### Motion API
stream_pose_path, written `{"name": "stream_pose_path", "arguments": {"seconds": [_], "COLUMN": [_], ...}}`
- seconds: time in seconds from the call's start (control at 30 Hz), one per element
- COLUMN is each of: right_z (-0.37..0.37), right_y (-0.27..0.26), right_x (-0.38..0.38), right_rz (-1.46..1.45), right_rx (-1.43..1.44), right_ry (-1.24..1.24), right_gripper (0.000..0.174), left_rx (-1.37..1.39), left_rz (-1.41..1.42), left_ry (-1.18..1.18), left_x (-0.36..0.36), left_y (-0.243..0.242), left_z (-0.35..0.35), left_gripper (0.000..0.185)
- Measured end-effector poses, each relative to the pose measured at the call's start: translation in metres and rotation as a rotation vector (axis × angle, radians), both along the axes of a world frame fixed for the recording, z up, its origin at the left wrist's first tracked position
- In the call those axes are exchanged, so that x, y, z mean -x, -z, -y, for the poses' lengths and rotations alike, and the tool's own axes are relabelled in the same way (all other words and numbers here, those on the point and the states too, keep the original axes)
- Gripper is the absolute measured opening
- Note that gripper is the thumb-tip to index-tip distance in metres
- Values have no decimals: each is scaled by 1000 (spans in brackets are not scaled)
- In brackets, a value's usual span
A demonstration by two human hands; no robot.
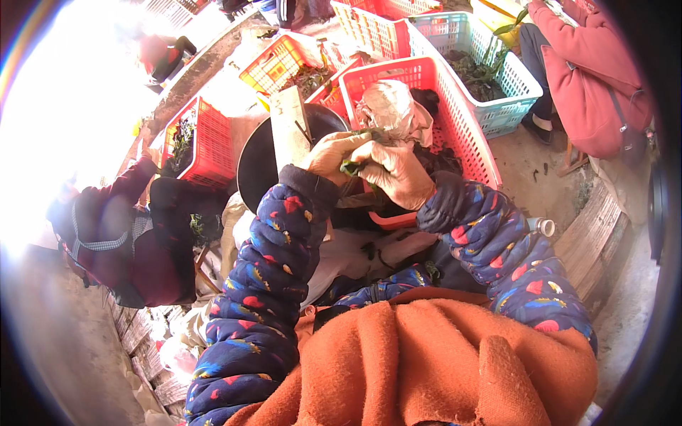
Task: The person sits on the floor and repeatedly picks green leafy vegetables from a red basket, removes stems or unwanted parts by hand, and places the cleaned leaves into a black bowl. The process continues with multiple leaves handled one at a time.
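My left hand and my right hand are close together over the near end of a red plastic basket. A dark green piece of leafy plant, perhaps seaweed, is pinched between them, with a further strip showing at the fingertips. Fingers hide much of the piece. Beyond my hands, a crumpled pale bag lies in the basket beside dark plant matter. Left of my hands, a wooden board with a thin dark spike or blade lies across a black basin.
Plant-filled crates surround me: a red one at left, a yellow-orange one ahead, a light blue one at right. A person sits at left, another at right. A wooden plank lies right of me.
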State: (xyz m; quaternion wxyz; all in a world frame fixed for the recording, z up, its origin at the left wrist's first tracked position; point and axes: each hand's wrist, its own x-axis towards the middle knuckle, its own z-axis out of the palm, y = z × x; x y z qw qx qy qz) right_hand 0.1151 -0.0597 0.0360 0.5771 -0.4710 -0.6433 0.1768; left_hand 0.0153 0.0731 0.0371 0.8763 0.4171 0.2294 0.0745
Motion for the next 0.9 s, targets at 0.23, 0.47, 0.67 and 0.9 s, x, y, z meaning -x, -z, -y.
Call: {"name": "stream_pose_path", "arguments": {"seconds": [0.23,0.47,0.67,0.9], "right_z": [-10,-27,-34,-26], "right_y": [11,23,28,17], "right_x": [-10,-19,-10,-11], "right_rz": [-604,-1012,-1050,-1014], "right_rx": [287,309,473,454], "right_ry": [66,-422,-429,-415], "right_gripper": [20,20,15,18], "left_rx": [-1509,-1949,-1560,-1670], "left_rz": [-313,-200,-74,-35], "left_ry": [208,-120,-278,-392], "left_x": [5,16,31,35], "left_y": [-13,-28,-20,-19], "left_z": [-9,27,31,34], "left_gripper": [11,19,34,40]}}
